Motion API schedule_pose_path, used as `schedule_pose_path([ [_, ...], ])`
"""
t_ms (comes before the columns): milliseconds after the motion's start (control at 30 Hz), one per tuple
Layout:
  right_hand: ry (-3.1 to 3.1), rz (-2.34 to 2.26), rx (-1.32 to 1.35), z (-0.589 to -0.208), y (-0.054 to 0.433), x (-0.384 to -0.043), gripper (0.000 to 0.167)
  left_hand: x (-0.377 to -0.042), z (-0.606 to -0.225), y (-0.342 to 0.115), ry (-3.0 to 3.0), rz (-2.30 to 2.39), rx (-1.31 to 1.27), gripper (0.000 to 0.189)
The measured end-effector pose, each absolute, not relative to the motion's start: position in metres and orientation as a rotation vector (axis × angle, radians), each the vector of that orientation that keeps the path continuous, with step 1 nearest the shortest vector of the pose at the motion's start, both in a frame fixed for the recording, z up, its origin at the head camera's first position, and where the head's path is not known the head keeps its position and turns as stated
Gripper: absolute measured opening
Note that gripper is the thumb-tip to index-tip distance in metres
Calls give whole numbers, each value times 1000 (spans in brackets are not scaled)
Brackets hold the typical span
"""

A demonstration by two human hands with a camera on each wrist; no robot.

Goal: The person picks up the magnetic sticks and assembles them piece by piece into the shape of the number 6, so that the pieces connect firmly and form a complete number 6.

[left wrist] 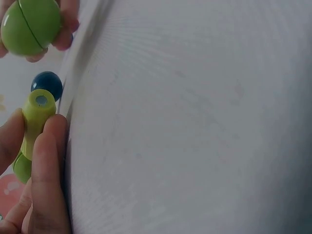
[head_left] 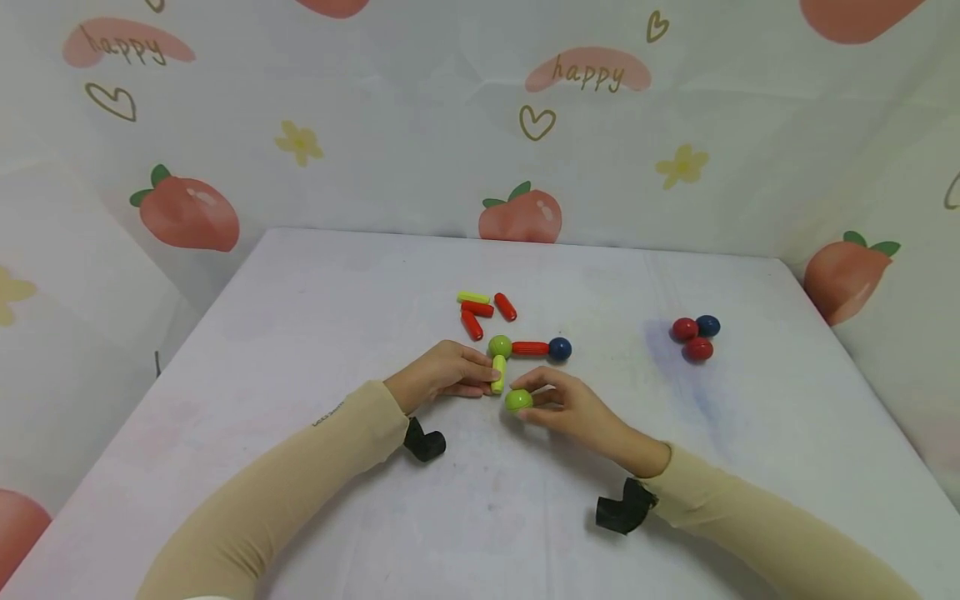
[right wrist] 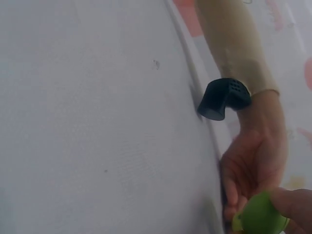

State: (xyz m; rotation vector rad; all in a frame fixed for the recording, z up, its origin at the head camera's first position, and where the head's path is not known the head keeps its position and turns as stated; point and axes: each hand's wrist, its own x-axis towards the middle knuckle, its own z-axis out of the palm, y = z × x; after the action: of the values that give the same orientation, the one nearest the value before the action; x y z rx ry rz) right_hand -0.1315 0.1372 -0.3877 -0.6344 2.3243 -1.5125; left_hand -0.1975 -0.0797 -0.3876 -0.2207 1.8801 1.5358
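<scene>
Tan sleeves [head_left: 277, 492] reach in from the lower edge of the head view, a black wrist fitting [head_left: 626, 506] at the cuff of each. Just past the cuffs, the right hand [head_left: 573, 408] pinches a lime-green ball [head_left: 517, 401] between thumb and fingers, near the free end of a yellow rod [head_left: 498, 367] but apart from it, as the left wrist view shows. That rod is gripped by the left hand [head_left: 442, 372], thumb on one side and fingers on the other; its far end meets a second green ball [head_left: 499, 347]. From there a red rod [head_left: 531, 348] runs rightward to a blue ball [head_left: 559, 349]. Off to the right sit two red balls [head_left: 699, 349] and a dark blue ball [head_left: 708, 326], clustered closely. Beyond the joined pieces lie three loose red rods [head_left: 506, 307] and a loose yellow rod [head_left: 472, 297]. Behind the white table [head_left: 360, 279] hangs a backdrop [head_left: 412, 150] printed with peaches, hearts and flowers.
</scene>
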Motion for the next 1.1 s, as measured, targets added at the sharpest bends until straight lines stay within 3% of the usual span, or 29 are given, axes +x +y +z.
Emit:
schedule_pose_path([
  [1100,2293,-1511,-499,-396,114,-140,25,-198,-388,-80,1889,1540,-231,35],
])
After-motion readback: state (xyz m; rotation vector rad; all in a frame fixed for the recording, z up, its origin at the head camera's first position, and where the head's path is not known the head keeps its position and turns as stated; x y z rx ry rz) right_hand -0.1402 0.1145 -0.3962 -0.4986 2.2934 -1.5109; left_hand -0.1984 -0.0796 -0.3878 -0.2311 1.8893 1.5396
